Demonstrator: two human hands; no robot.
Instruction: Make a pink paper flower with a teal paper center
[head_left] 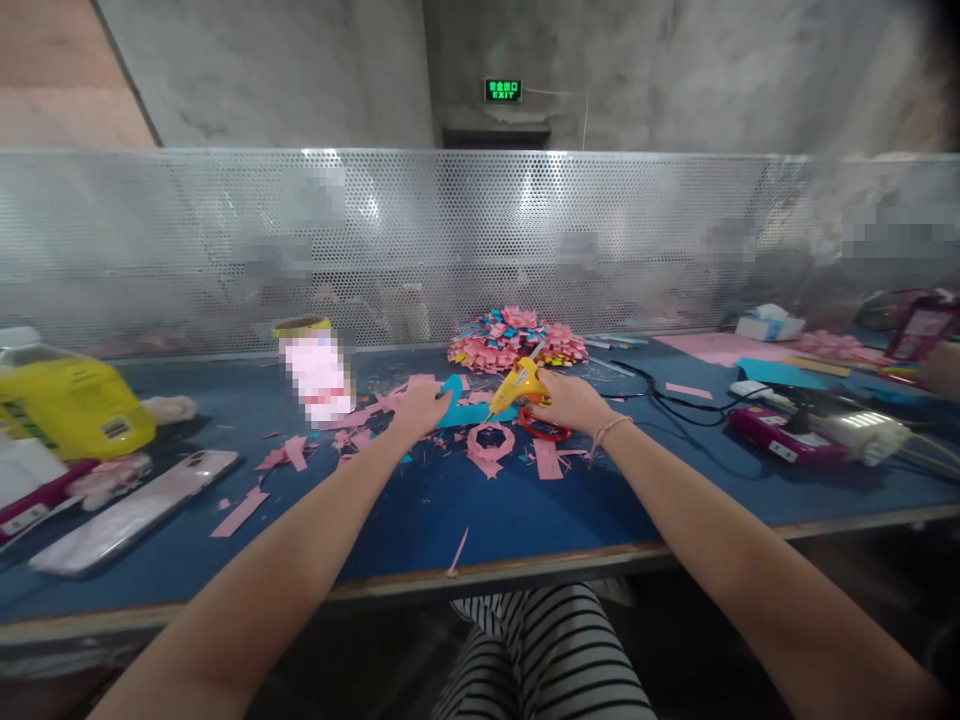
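In my right hand [574, 400] is a yellow hot glue gun [517, 388], its nozzle tilted down to the left above a pink paper ring [491, 447] lying on the table. My left hand [418, 408] is closed on a curled blue paper strip [451, 396], left of the nozzle. Flat blue paper [474, 414] lies between the hands. Red-handled scissors [545, 425] rest beneath my right hand, partly hidden by it. Behind the hands sits a heap of pink and blue paper flowers [517, 342].
Pink scraps [296, 453] litter the table. A phone [135, 512], a yellow jug [82, 400] and a can-like container [315, 370] stand or lie left. At right are a black cord [679, 400] and purple power strip [784, 437]. A perforated metal screen [420, 210] runs behind.
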